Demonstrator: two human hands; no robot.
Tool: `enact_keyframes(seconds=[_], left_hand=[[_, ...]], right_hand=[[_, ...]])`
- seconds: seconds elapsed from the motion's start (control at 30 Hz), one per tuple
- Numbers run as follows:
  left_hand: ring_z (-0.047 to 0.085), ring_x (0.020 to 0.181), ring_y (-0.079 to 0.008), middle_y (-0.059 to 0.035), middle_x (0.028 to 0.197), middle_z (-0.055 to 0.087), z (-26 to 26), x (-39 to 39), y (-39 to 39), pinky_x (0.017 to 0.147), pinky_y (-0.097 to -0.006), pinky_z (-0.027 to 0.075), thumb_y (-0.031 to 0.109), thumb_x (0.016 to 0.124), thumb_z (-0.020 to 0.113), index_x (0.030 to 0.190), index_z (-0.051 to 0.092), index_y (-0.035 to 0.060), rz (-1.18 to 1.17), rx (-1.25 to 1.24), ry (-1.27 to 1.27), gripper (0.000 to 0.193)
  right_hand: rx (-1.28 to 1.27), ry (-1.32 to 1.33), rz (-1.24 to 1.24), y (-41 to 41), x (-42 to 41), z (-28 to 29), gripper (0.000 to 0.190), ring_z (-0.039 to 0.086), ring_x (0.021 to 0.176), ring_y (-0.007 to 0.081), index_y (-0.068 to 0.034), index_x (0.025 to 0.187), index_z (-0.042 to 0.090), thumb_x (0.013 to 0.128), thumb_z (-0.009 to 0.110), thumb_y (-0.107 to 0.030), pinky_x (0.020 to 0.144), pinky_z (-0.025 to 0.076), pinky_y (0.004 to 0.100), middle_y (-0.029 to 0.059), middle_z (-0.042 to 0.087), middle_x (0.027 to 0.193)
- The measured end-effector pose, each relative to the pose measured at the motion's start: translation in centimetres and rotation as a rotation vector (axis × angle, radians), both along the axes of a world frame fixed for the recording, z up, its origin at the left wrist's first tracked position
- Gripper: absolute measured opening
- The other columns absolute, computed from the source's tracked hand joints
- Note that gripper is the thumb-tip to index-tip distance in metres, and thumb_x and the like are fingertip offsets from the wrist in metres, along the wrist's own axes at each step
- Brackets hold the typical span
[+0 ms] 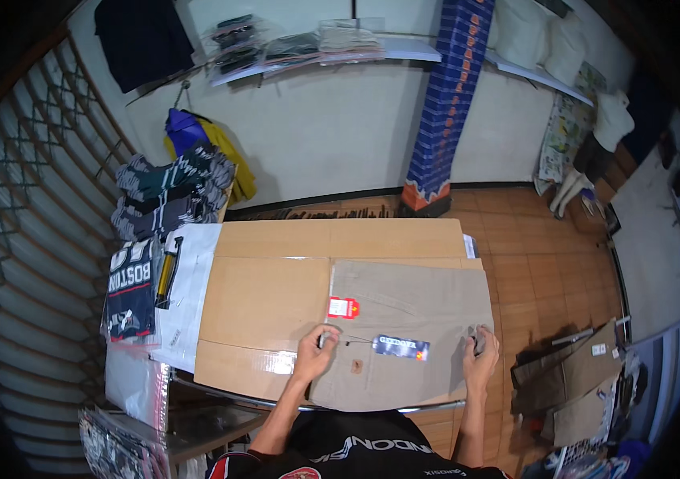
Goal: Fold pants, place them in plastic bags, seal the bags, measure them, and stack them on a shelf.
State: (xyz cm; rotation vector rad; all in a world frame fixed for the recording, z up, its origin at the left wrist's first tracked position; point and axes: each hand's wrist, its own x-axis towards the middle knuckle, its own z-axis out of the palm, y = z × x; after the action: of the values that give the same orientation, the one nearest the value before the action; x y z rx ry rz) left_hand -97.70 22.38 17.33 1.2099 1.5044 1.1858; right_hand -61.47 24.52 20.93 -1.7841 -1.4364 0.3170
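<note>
A khaki cloth garment [402,299], apparently folded trousers, lies flat on the right half of a cardboard sheet [262,299]. A red and white tag [344,308] sits near its upper left edge. A dark blue hang tag [401,347] on a thin string rests at its middle, and below that is a small brown patch [356,366]. My left hand [316,352] pinches the garment's left edge between thumb and fingers. At the right edge, my right hand [481,352] grips a bunched bit of the cloth.
Left of the cardboard are a yellow and black tape dispenser or similar tool [167,272], a bagged navy shirt [131,293] and stacked grey garments [172,191]. Clear plastic bags [136,383] hang lower left. More khaki garments [573,371] stand on the right. A blue pillar [444,108] rises beyond the table.
</note>
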Motion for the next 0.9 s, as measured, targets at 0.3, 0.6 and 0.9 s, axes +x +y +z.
enact_keyframes(seconds=[0.3,0.6,0.9], left_hand=[[0.06,0.085,-0.0105,-0.0044,0.087,0.067,-0.3,-13.6,-2.6,0.077,-0.0262,0.048,0.005,0.09,0.061,0.096,0.067,0.001,0.102,-0.028,0.085,0.009],[0.06,0.08,-0.0148,-0.0081,0.085,0.068,-1.4,-21.7,-4.7,0.074,-0.0301,0.048,0.006,0.087,0.063,0.092,0.07,0.0001,0.25,0.017,0.199,0.011],[0.056,0.072,-0.0256,-0.0137,0.081,0.062,-0.3,-21.5,-5.5,0.065,-0.0368,0.043,0.007,0.086,0.065,0.095,0.074,0.0025,0.282,0.11,0.456,0.013]], right_hand=[[-0.122,-0.22,-0.063,-2.7,-7.3,-2.5,0.042,0.038,0.136,0.0455,-0.003,0.126,0.061,0.087,0.068,-0.015,0.113,0.024,0.0613,0.0239,0.049,0.144],[-0.197,-0.279,0.05,-2.6,-16.9,-3.1,0.046,0.026,0.144,0.0473,-0.008,0.133,0.059,0.09,0.063,-0.025,0.114,0.012,0.0685,0.0235,0.04,0.152],[-0.164,-0.369,-0.004,-2.3,-18.1,-4.3,0.048,0.027,0.144,0.0468,-0.011,0.136,0.059,0.092,0.06,-0.029,0.114,0.012,0.0677,0.0222,0.041,0.152]])
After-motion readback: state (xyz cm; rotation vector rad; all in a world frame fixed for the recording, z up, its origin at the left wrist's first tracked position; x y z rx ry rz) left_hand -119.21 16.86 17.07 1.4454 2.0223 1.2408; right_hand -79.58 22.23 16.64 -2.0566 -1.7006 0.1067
